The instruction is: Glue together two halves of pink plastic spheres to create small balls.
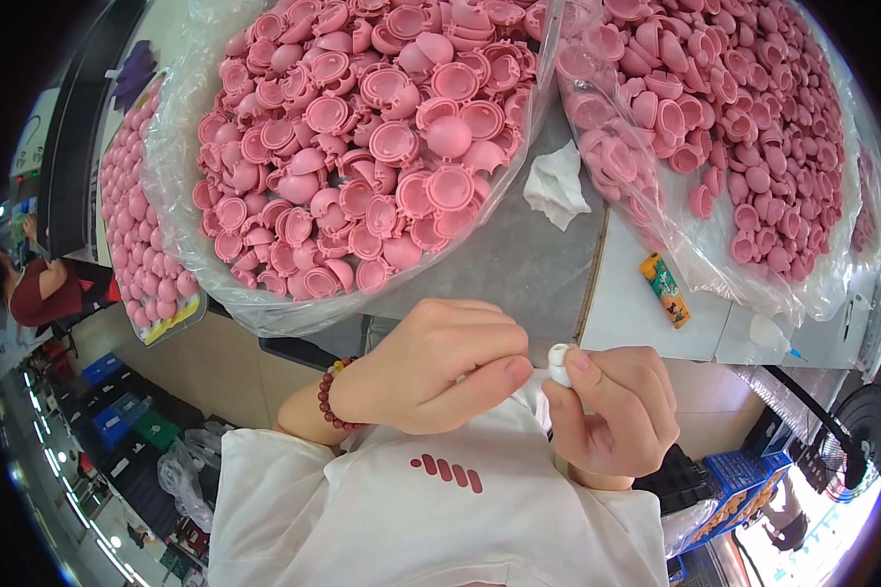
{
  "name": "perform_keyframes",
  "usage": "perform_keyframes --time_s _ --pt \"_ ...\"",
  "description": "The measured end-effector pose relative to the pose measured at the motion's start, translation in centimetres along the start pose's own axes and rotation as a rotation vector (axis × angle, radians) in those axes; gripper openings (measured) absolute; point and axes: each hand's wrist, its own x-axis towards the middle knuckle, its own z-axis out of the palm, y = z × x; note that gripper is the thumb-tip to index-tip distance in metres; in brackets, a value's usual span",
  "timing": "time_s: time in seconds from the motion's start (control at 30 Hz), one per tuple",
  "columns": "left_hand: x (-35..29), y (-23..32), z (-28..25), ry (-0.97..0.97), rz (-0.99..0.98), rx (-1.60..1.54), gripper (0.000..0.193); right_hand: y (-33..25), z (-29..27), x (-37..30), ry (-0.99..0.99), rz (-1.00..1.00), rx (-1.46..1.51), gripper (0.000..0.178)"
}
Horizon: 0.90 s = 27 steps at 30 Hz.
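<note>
Between the thumb and fingertips of my right hand (622, 411) is a small white rounded piece (559, 364) with a knobbed top, held upright in front of my chest. Just left of it, my left hand (450, 367) is closed, its thumb pressed along the curled fingers. Whatever the left fingers may hold is hidden. Beyond my hands, a clear plastic bag (303, 315) spreads open around a heap of pink plastic half-shells (394, 142). To the right lies a second heap of smaller pink half-shells (754, 157) on clear plastic.
A crumpled white tissue (558, 186) lies between the heaps. Nearer me are a patterned lighter (666, 291) and a small bottle with a blue needle tip (771, 335). At far left stands a tray of pink balls (147, 245). A black fan (857, 445) is at lower right.
</note>
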Motion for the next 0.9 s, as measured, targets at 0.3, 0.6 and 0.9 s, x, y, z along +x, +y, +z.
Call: perform_keyframes --time_s 0.3,0.6,0.9 --pt "0.0 0.6 0.0 -0.034 -0.038 0.023 0.007 0.1 -0.5 0.0 -0.040 0.035 -0.014 0.036" --pt "0.1 0.9 -0.1 0.138 0.042 0.179 0.010 0.1 -0.9 0.0 -0.041 0.075 0.008 0.035" --pt "0.0 -0.2 0.3 -0.079 0.043 -0.084 0.023 0.5 -0.3 -0.4 -0.018 0.103 0.197 0.019"
